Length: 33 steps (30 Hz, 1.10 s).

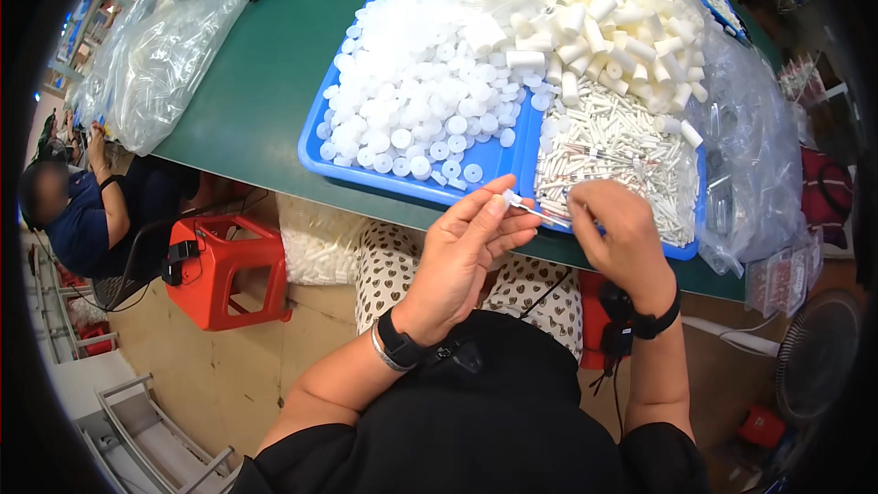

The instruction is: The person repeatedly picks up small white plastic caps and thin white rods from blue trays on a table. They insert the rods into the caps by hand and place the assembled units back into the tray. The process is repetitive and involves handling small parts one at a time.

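My left hand (pixel 466 252) pinches a small white plastic cap (pixel 510 198) between thumb and fingertips, just in front of the table edge. My right hand (pixel 615 233) grips a thin white stick (pixel 547 215) whose tip meets that cap. Behind the hands, a blue tray (pixel 402 185) holds a heap of small round white caps (pixel 412 91). A second blue tray (pixel 681 250) to its right holds a pile of thin white sticks (pixel 622 151) and several short white tubes (pixel 622 37).
The trays stand on a green table (pixel 256 82). Clear plastic bags of parts lie at the far left (pixel 165 46) and right (pixel 750 146). A red stool (pixel 229 265) and a bag of white tubes (pixel 315 247) sit under the table. Another person (pixel 91 210) sits at the left.
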{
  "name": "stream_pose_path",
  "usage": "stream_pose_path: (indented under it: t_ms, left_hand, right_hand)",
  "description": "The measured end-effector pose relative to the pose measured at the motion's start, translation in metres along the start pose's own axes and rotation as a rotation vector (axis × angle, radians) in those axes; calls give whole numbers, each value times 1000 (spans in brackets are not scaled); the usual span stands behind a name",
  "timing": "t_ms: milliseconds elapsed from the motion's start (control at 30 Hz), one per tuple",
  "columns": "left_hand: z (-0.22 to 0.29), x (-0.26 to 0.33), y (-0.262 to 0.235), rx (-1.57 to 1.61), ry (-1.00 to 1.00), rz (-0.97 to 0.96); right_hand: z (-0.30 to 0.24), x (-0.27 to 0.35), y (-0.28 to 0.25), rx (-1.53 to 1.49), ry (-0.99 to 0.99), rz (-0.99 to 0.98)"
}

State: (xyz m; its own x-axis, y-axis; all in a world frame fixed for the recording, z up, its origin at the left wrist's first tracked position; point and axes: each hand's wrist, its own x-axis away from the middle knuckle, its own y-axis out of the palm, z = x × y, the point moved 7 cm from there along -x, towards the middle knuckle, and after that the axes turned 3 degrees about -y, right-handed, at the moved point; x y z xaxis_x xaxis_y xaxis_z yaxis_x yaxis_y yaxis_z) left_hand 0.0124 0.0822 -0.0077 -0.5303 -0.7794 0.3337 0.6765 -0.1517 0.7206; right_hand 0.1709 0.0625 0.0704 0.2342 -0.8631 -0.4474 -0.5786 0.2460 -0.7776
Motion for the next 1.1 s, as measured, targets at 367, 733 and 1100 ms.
stream_pose_path:
  t_ms: [367,733,1100]
  left_hand:
    - [3,-6,5,0,33,21]
    - [-2,-5,6,-45,32,-1]
    - [-6,4,13,-163,-32,-80]
  right_hand:
    - [-14,10,-10,-13,15,28]
    - [-16,9,-6,-52,-28,58]
    - [-5,7,24,-822,706,-334]
